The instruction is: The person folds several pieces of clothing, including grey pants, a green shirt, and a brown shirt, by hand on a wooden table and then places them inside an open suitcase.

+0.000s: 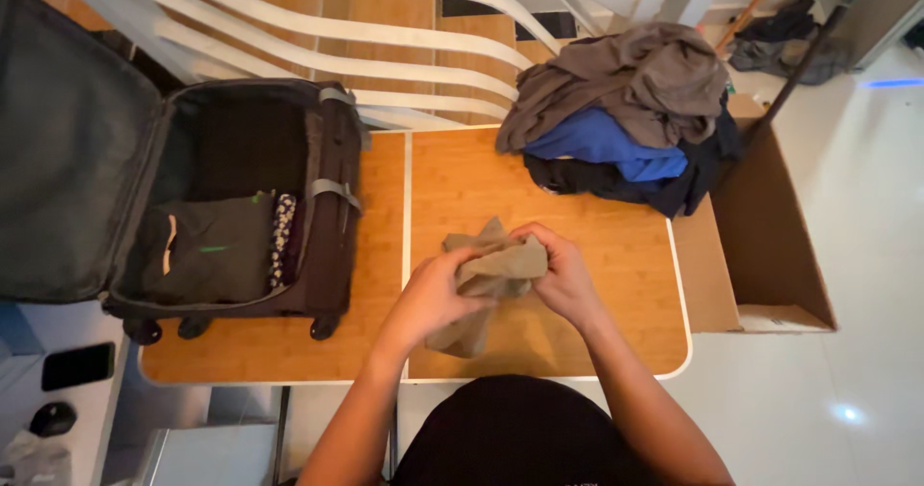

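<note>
bunching tan cloth (493,272) between left hand (435,295) and right hand (563,272), both grips closed on it

Stood as a wooden table (462,183) with a pale rim and a pale seam running front to back between two panels. Carried on the left panel an open dark suitcase (327,217), lid thrown back past the left edge, folded dark clothes inside; bore at the far right corner a heap of clothes (626,111), grey on top, blue beneath, black at the bottom. Supported near the front edge the lower end of an olive-brown cloth (462,332).
</note>
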